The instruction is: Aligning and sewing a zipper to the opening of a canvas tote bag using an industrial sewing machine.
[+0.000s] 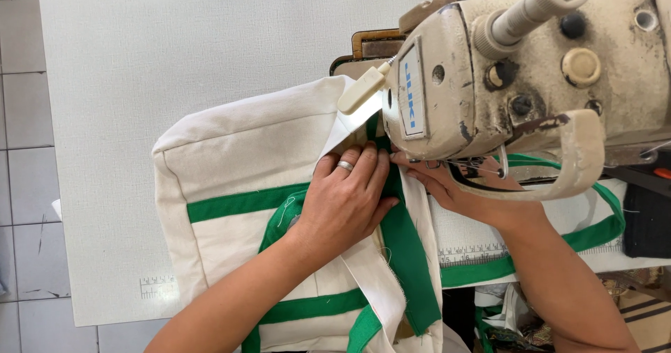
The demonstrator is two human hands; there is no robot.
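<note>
A cream canvas bag (244,150) with green bands lies on the white, finely textured table (154,45), its far corner pushed under the head of a sewing machine (531,59). The cloth looks thick and coarse; its folded edges stand up stiff, and loose threads hang from the raw edge near the bottom of the view. A green strap (409,255) of woven tape runs from under the machine down toward the person, with a strip of cream cloth beside it.

The left hand (346,203) lies flat on the bag, fingers together and pressed down on the green strap and the cream cloth just in front of the machine; a plain silver ring (345,165) sits on one finger. The right hand (454,185) reaches in from the right under the machine's head, fingertips pressed on the strap's edge; most of it is hidden by the machine's curved cream guard (580,157), so how its fingers close cannot be told.

The machine is old cream-painted metal, chipped and stained dark, with round knobs and a ribbed post on top. The needle and the seam itself are hidden beneath its head. A second green strap loops out to the right, partly covered by the arm. The bag's near end is cut off by the lower edge.
</note>
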